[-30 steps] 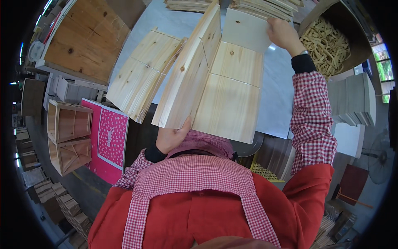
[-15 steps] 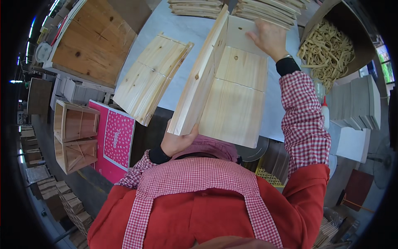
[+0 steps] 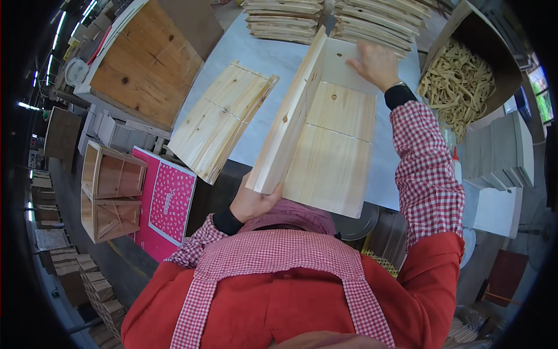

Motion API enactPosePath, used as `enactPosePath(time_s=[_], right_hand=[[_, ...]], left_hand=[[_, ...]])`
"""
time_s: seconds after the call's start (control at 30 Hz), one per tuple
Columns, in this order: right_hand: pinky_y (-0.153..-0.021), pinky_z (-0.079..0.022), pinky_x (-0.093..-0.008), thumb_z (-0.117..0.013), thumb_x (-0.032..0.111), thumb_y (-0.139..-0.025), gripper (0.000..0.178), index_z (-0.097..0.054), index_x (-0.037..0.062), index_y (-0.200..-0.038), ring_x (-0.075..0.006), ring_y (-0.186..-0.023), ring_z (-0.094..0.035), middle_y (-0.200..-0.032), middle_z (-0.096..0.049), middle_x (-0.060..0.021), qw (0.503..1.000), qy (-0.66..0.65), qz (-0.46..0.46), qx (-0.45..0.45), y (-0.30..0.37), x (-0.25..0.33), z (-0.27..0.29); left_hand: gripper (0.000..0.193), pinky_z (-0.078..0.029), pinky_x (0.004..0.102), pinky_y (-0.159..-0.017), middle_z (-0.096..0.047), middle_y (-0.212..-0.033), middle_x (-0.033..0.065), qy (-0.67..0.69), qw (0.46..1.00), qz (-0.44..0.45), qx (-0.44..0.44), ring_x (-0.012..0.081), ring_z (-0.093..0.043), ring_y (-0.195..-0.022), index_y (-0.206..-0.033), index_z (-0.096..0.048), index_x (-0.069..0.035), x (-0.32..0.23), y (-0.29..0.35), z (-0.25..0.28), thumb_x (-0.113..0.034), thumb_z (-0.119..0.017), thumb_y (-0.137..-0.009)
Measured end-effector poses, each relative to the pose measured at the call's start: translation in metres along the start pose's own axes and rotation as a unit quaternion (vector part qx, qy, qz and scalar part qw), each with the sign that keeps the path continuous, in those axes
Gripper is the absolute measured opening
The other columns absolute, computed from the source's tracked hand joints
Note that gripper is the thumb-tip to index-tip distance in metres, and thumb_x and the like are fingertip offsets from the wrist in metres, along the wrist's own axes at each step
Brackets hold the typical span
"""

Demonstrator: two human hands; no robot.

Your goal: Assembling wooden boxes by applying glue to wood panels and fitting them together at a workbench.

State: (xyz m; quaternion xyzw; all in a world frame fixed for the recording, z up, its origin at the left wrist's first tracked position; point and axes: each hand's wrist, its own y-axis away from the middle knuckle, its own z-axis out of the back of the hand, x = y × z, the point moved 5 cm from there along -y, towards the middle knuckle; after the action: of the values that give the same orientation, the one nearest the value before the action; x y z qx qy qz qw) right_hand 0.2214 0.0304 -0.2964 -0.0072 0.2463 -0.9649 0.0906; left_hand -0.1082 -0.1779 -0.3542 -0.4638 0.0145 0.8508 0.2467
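Observation:
In front of me is a partly built wooden box [image 3: 328, 160], with a pale floor panel, a tall left side and a far end wall. Its right side and near end are open. My left hand [image 3: 254, 200] grips the near end of the upright left side, some fingers hidden beneath or behind it. At the far end, my right hand [image 3: 378, 64] clasps the end wall, thumb on the inner face and fingers over the edge. Left of the box lies a stack of thin tapered wooden panels [image 3: 218, 119] on the white table [image 3: 244, 142].
Piles of wooden panels [image 3: 285, 22] line the table's far edge. At the far right stands a carton of tan rubber-like bands [image 3: 459, 84], near a red-tipped glue bottle [image 3: 456, 166] and grey-white boards [image 3: 500, 154]. A large wooden board [image 3: 145, 64] and finished-looking crates [image 3: 116, 174] are at left.
The whole view has shifted a little, so table and box appear slightly lower and further right. Both hands keep their hold on the box.

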Motion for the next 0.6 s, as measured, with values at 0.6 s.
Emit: enactPosePath(time_s=[0.6], right_hand=[[-0.098, -0.046, -0.0504, -0.074, 0.034, -0.085, 0.060, -0.056, -0.0014, -0.130, -0.0407, -0.117, -0.057, -0.127, -0.060, -0.0224, 0.985, -0.071, 0.015, -0.156, 0.013, -0.013, 0.021]], left_hand=[[0.033, -0.056, 0.0347, -0.075, -0.074, -0.093, 0.0203, 0.036, 0.990, 0.134, -0.012, 0.0236, -0.074, -0.087, -0.108, -0.067, 0.008, 0.036, -0.023, 0.008, -0.018, -0.074, -0.089]])
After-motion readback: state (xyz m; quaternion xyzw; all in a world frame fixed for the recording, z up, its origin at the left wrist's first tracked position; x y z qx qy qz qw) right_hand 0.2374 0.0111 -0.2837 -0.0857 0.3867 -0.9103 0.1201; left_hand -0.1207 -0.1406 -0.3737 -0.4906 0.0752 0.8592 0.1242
